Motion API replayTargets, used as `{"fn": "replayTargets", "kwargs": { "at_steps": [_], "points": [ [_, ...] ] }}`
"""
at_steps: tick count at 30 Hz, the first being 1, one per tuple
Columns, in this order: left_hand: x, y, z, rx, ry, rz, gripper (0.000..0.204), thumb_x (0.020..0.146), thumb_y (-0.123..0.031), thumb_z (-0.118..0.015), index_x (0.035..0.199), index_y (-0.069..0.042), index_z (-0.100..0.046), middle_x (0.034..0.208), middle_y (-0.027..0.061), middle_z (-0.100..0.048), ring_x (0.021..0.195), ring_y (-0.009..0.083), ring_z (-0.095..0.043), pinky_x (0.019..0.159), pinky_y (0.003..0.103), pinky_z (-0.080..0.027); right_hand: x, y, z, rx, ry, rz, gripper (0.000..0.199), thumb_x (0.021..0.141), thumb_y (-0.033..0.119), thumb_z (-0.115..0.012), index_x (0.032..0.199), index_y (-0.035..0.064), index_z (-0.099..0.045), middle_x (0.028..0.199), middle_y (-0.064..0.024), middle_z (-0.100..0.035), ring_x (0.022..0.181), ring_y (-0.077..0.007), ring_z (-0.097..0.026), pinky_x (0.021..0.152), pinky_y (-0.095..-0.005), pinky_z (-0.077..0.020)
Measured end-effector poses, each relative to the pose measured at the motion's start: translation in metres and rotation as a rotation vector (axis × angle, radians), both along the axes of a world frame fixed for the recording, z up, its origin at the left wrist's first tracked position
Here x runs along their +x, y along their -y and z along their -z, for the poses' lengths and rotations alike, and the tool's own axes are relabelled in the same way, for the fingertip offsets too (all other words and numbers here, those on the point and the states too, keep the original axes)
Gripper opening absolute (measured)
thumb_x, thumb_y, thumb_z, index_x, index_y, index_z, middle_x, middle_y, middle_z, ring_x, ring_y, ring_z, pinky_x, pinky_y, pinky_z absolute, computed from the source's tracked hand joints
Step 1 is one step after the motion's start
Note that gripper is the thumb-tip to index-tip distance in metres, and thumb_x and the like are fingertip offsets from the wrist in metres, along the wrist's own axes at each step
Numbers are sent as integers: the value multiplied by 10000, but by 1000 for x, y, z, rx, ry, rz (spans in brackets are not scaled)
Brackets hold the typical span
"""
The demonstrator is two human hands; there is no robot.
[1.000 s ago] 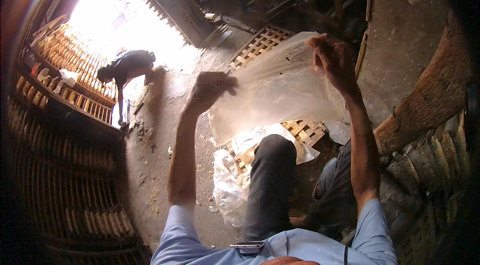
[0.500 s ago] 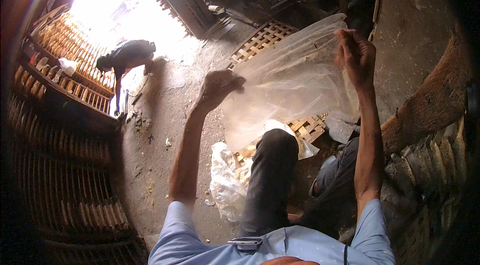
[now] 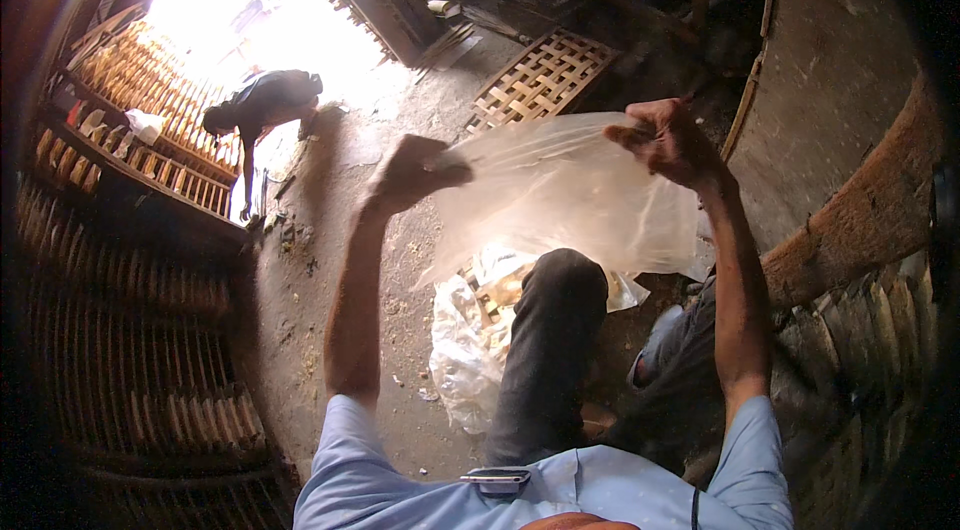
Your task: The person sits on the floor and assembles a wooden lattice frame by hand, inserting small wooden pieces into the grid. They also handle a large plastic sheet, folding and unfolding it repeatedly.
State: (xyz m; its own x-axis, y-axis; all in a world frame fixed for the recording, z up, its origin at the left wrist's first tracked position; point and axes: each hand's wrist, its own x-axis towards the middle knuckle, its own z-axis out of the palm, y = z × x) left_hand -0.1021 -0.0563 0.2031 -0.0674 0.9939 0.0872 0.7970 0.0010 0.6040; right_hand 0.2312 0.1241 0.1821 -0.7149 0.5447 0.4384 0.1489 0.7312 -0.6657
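Between my two hands hangs a thin, translucent plastic sheet, possibly a bag, stretched along its top edge. My left hand is closed on its left upper corner. At the right upper corner my right hand grips it, fingers curled in. The sheet's lower part spreads above my bent knee and partly covers what lies below. Crumpled clear plastic rests on the ground beside my leg, with bits of woven slatwork showing by it.
A woven slatted panel lies on the floor ahead. At the far left a person bends down by a bright opening, near racks of slats. A rough brown beam curves along the right, and dark slatted stacks line the left.
My right hand has come down and slightly left, so the sheet hangs lower and less spread. The woven panel ahead shows more fully. My left hand has shifted a little left.
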Motion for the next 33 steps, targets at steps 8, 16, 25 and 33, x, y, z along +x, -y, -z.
{"fn": "replayTargets", "kwargs": {
  "at_steps": [8,16,25,33],
  "points": [
    [11,-5,-8,123,589,-126,151,920,-4,-712,1043,73,-670,1033,164,-730,896,219,-736,827,354,-624,-4,4,2,-64,-70,-31,388,841,327,-827,993,3,-677,766,-101,-693,706,-187,-685,657,-352,-559],
    [62,-19,-21,175,370,67,139,976,-51,-653,1079,31,-696,989,99,-722,848,156,-719,770,310,-624,-72,29,37,247,-346,-65,647,796,386,-860,1255,-3,-623,1024,-160,-736,962,-238,-717,794,-352,-595],
    [61,-17,-8,192,442,28,187,976,-147,-669,1076,-1,-730,834,62,-703,695,108,-667,604,258,-594,-41,6,24,-155,-89,-270,396,884,350,-774,1063,1,-716,930,-116,-755,866,-208,-729,812,-322,-581],
    [56,-21,4,-83,-72,74,391,784,-364,-836,1060,-98,-759,942,56,-743,886,196,-695,849,381,-564,-27,3,15,-303,-371,-225,266,1006,239,-582,997,3,-705,625,-55,-611,550,-136,-625,528,-302,-511]
  ]
}}
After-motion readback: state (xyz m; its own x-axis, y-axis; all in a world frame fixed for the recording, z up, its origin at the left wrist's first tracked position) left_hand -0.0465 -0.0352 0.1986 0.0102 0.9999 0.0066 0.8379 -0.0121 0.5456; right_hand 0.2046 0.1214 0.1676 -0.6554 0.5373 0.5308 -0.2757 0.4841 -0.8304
